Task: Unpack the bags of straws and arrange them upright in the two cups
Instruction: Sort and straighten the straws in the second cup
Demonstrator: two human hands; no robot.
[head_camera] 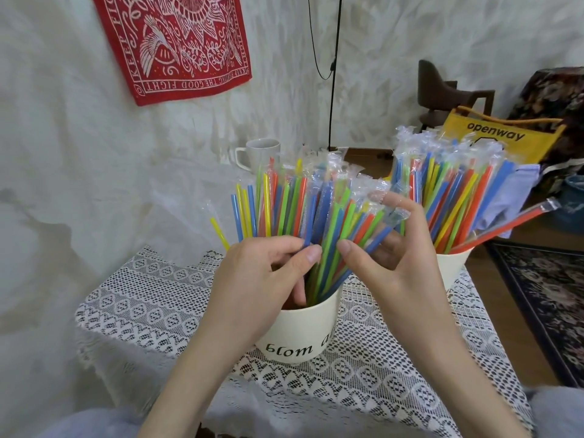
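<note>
Straws (319, 213) (wrapped) gripped by both hands (319, 267).

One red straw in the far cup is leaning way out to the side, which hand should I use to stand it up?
Probably the right hand. It is nearer the far cup, where the red straw leans out rightward. The left hand grips straws in the near cup, farther away.

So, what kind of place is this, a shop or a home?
Most likely a home: a lace tablecloth covers the small table, a red printed cloth hangs on the wall, and a patterned rug lies on the floor.
</note>
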